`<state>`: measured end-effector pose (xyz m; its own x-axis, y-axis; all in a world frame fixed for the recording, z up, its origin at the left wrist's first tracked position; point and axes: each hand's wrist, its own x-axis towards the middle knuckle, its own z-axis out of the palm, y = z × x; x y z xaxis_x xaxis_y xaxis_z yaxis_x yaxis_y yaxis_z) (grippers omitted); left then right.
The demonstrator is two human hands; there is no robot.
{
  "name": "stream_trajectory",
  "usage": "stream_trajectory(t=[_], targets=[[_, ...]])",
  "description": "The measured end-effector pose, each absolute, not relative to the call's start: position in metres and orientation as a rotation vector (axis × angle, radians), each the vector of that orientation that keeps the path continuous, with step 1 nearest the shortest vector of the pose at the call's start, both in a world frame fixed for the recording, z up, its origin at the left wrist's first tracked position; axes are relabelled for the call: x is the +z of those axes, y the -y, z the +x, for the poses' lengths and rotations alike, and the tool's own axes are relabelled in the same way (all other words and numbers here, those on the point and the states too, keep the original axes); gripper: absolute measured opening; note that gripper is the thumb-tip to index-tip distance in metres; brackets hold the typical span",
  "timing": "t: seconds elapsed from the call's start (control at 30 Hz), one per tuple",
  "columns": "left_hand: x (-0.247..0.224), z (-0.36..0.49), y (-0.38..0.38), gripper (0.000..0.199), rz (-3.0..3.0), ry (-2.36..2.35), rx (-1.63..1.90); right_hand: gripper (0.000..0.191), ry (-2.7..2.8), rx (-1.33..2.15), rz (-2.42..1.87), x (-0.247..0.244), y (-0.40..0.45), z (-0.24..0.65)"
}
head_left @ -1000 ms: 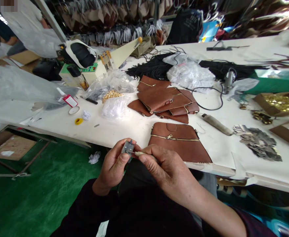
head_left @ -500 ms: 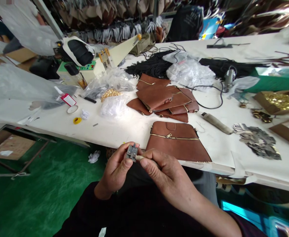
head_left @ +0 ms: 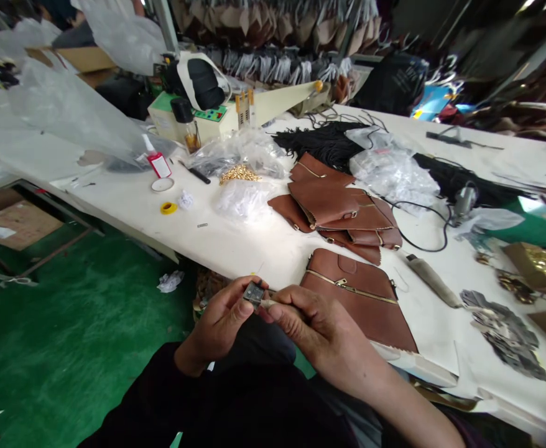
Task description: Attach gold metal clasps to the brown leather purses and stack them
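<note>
Between the thumb and fingers of my left hand [head_left: 214, 323] is a small dark grey metal block [head_left: 253, 293], held in front of the table edge. My right hand [head_left: 324, 326] is closed around a slim beige stick-like piece [head_left: 268, 303]; most of it is hidden in the palm. Its tip meets the block or lies right beside it. Just beyond my right hand, a brown leather bag panel [head_left: 366, 314] with a brass zipper lies flat on the table. Farther back is a pile of brown leather bag pieces [head_left: 329, 205].
On the white table [head_left: 235, 249] are a red-and-white glue bottle [head_left: 160, 163], yellow tape roll [head_left: 168, 208], gold metal bits [head_left: 239, 174], crumpled clear plastic [head_left: 394, 171], a grey cloth-wrapped tool [head_left: 434, 281] and grey scraps [head_left: 506, 336]. A cream machine [head_left: 217, 121] stands behind.
My view has swung left, so the table's contents sit farther right and mostly lower. The metal block has turned in my left fingers and shows a flatter face. Both hands keep their holds.
</note>
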<state>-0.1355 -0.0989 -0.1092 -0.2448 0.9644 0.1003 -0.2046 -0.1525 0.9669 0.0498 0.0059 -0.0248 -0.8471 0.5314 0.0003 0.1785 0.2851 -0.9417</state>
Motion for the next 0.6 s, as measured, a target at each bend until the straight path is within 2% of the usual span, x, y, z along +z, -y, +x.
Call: stream_trajectory(t=[0.17,0.37,0.47,0.6], targets=[[-0.118,-0.157,0.105,0.046,0.969,-1.183,1.610,0.025,2.501,1.304,-0.550,-0.013,-0.009,0.027],[-0.129,-0.176,0.103,0.047,0.831,-1.126,1.653,0.028,2.749,0.915,-0.501,0.000,-0.019,-0.010],[-0.125,-0.185,0.100,0.045,0.730,-1.086,1.683,0.027,2.788,0.986,-0.504,0.007,-0.036,-0.030],[-0.122,-0.202,0.098,0.044,0.441,-1.118,1.939,0.026,2.580,1.236,-0.571,-0.010,-0.069,-0.069]])
